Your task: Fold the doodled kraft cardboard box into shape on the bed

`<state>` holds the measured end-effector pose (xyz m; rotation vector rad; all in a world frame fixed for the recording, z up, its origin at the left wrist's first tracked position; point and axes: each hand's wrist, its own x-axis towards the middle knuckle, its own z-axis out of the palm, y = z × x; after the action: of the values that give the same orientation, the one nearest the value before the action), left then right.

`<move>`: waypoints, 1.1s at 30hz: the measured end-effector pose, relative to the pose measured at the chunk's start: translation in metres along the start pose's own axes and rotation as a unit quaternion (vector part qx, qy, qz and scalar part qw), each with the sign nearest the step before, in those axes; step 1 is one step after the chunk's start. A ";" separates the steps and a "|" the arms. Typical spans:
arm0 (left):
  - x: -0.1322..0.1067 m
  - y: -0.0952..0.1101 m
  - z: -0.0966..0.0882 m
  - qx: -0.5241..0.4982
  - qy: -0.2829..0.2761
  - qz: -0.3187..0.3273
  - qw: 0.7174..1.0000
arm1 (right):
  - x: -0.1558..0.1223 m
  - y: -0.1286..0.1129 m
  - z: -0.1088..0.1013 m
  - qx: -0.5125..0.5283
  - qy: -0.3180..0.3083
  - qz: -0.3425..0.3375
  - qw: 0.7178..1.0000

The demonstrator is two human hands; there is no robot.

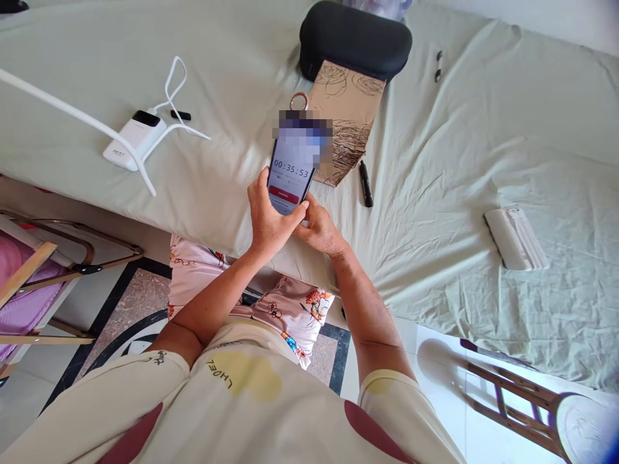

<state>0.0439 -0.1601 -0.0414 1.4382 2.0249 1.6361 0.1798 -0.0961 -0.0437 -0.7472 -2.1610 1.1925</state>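
Note:
A smartphone [289, 154] is held upright over the front part of the cloth-covered table, its screen facing me with a running count of 00:35:53 and a red button below. My left hand [271, 216] grips its left side and lower edge. At the lower right corner my right hand [319, 222] is closed on it too, some fingers hidden behind. Just beyond the phone lies a piece of brown cardboard [345, 116] with black scribbled drawings. Next to the cardboard is a black marker [366, 183]. A copper-coloured ring [298, 102] shows above the phone's top edge.
A black hard case [355, 38] stands behind the cardboard. To the left are a white power bank [135, 138] with a cable and a small black object [180, 115]. On the right lie a pen [438, 66] and a whitish packet [516, 238]. A stool [522, 393] stands below.

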 end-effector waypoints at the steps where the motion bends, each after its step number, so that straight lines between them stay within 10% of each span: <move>1: 0.001 -0.001 -0.002 0.003 -0.001 0.002 1.000 | 0.001 0.000 0.000 0.003 -0.013 -0.002 1.000; 13: 0.060 -0.075 -0.064 0.227 0.063 -0.111 0.965 | 0.005 0.008 -0.012 -0.033 0.031 -0.018 0.999; 23: 0.078 -0.082 -0.092 0.316 0.025 -0.159 0.935 | 0.007 0.023 -0.033 -0.095 0.291 0.078 0.949; 28: 0.071 -0.065 -0.080 0.324 -0.044 -0.107 0.939 | 0.007 0.050 -0.047 -0.137 0.381 0.102 0.909; 33: 0.082 -0.048 -0.024 0.236 -0.168 -0.027 0.957 | 0.008 0.073 -0.048 -0.173 0.359 0.121 0.909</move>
<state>-0.0410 -0.1117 -0.0382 1.6436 2.3048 0.8346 0.2226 -0.0307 -0.0834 -1.3860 -1.6786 0.4934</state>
